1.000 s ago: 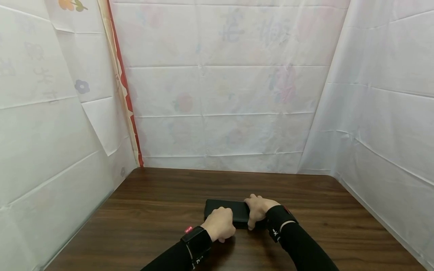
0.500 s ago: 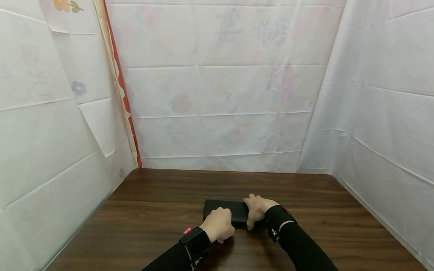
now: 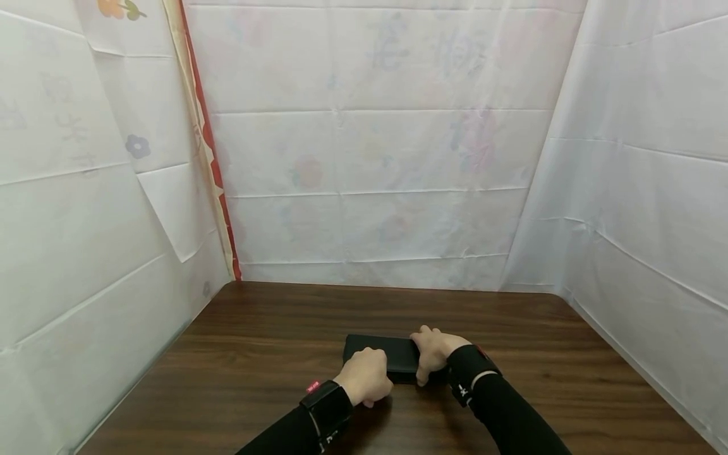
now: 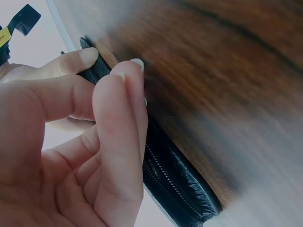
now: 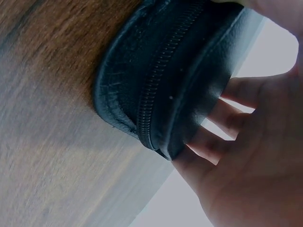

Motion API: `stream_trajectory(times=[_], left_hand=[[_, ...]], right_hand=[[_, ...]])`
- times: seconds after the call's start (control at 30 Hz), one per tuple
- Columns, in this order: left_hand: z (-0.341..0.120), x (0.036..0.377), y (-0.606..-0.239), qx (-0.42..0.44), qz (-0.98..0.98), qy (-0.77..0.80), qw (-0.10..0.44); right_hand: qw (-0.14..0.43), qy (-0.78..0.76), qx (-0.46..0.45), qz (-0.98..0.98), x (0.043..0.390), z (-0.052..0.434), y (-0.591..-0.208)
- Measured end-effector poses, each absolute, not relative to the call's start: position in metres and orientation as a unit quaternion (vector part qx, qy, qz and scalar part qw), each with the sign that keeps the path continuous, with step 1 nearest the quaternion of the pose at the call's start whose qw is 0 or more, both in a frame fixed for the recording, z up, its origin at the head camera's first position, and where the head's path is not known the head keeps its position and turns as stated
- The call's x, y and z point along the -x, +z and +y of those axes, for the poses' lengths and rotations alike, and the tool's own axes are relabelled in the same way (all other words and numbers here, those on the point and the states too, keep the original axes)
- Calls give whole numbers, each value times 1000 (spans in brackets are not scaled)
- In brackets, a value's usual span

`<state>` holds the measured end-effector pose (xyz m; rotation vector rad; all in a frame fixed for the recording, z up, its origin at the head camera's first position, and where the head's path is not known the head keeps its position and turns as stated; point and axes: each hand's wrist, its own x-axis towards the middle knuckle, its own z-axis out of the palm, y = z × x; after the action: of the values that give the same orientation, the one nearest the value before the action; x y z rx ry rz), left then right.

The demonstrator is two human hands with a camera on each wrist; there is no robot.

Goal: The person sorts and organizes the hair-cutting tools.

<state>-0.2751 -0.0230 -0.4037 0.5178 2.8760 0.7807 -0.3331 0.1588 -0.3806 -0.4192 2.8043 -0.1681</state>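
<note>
A black leather-look zip wallet (image 3: 398, 355) lies on the table, its zipped edge toward the person. My right hand (image 3: 433, 352) grips the wallet's right end, fingers spread over its top and thumb at the near side. In the right wrist view the zipper teeth (image 5: 154, 80) run around the wallet's rounded corner. My left hand (image 3: 366, 377) is curled at the near edge. In the left wrist view its thumb and fingers (image 4: 116, 137) pinch together right at the zipper line, hiding the zipper pull. The closed-looking zipper track (image 4: 165, 182) shows below them.
The dark wood-grain table (image 3: 256, 366) spreads around the wallet. White folded sheeting (image 3: 364, 151) hangs behind it and on both sides, with a red-edged strip (image 3: 210, 151) at the back left corner. Black bands (image 3: 328, 407) circle both wrists.
The head view shifts slightly. Relative to the wallet, my left hand has edged a little to the left; my right hand keeps its grip on the right end.
</note>
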Motion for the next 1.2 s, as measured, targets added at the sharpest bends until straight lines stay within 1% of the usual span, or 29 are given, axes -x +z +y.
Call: stream_trajectory(times=[0.43, 1.2], left_hand=[[-28, 275, -405, -174, 946, 267, 54], [-38, 275, -405, -179, 943, 276, 51]], right_hand=[[141, -51, 144, 978, 333, 161, -385], [145, -47, 146, 977, 335, 159, -384]])
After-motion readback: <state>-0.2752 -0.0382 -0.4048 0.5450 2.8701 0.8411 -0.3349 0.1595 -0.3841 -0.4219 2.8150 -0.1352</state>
